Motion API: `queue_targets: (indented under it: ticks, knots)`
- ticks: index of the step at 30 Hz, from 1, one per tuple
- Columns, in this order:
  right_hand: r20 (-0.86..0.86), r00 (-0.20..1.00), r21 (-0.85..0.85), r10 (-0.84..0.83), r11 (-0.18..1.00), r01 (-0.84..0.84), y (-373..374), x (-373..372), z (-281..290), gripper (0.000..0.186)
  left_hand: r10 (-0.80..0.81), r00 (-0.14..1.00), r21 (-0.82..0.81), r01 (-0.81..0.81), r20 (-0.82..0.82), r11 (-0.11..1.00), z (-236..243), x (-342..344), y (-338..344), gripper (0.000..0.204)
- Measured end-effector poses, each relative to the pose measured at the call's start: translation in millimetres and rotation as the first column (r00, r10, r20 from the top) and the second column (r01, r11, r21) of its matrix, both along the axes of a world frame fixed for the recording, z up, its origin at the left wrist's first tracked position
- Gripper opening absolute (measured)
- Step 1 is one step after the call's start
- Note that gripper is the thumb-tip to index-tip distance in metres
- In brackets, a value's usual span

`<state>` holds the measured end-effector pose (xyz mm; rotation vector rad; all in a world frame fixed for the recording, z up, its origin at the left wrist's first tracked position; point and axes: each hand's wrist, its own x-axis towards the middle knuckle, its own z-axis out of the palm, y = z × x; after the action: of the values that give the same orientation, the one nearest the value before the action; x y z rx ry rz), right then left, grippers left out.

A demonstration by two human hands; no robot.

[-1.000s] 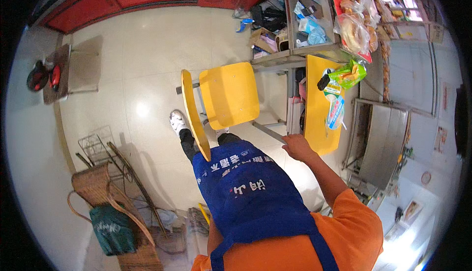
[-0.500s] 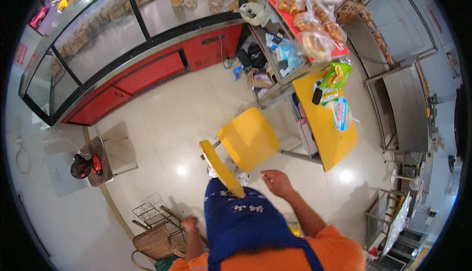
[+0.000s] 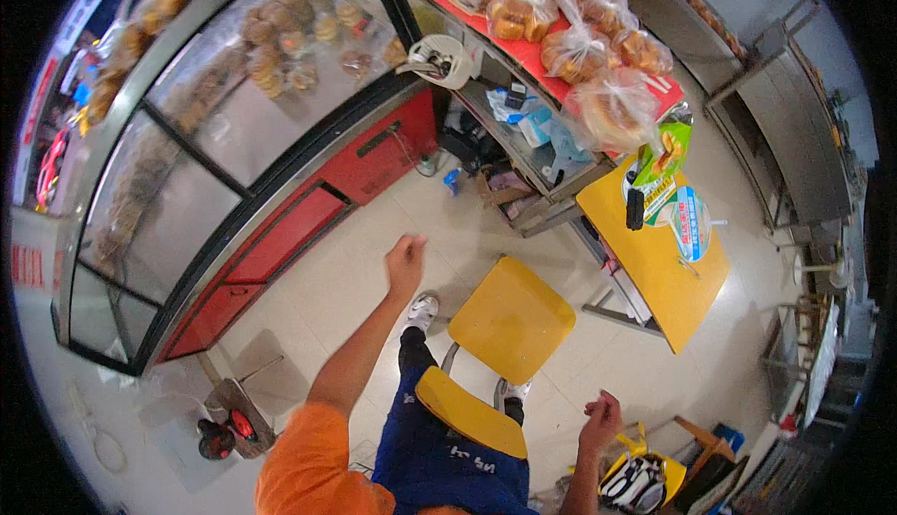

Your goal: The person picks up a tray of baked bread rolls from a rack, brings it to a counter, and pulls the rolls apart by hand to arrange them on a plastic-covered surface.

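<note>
My left hand (image 3: 406, 258) is stretched out in front of me over the pale tiled floor, fingers curled in, holding nothing. My right hand (image 3: 601, 419) hangs low at my right side, fingers loosely apart and empty. Between them stands a yellow chair with its seat (image 3: 512, 319) ahead of my legs and its backrest (image 3: 470, 412) against my blue apron. A yellow table (image 3: 654, 272) sits to the right of the chair, out of reach of either hand. On it lie a green bag (image 3: 663, 155), a black object (image 3: 635, 208) and a round blue-and-white packet (image 3: 691, 223).
A glass display case (image 3: 234, 94) of baked goods over red cabinets (image 3: 308, 225) runs along the left. A counter with bagged bread (image 3: 579, 48) and cluttered shelves stands behind the table. A yellow bag (image 3: 640, 478) sits at lower right, a red-and-black item (image 3: 224, 426) at lower left.
The view has swung up toward the display case. My left arm has come into view reaching forward. My right hand has left the table edge and dropped beside the chair.
</note>
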<state>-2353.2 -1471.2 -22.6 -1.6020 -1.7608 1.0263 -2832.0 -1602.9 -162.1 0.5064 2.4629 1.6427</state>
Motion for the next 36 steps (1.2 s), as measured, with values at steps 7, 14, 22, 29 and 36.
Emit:
queue_targets:
  ticks: [7,14,22,29,36]
  knots:
    - [0.166,0.96,-0.07,-0.224,0.969,0.238,-111.4,-48.1,36.4,0.024,-0.524,0.831,-0.148,0.503,-0.188,0.851,-28.8,-113.1,240.1,0.02]
    - [0.217,0.891,-0.095,-0.4,0.899,0.427,-174.4,-103.2,61.0,0.022,-0.722,0.603,-0.492,0.54,-0.34,0.683,-60.9,-153.7,407.5,0.039]
    - [0.528,0.809,-0.02,-0.258,0.949,0.315,-191.9,-140.1,92.2,0.02,-0.61,0.778,-0.011,0.616,-0.154,0.788,-123.2,-169.5,447.2,0.041]
    - [0.493,0.837,-0.108,-0.239,0.937,0.331,-185.4,-143.1,95.2,0.018,-0.64,0.744,-0.142,0.624,-0.193,0.769,-95.4,-176.5,459.2,0.04]
    - [0.48,0.859,-0.203,-0.179,0.93,0.307,-181.6,-139.7,103.3,0.017,-0.65,0.754,-0.112,0.641,-0.09,0.759,-53.2,-202.4,474.0,0.04]
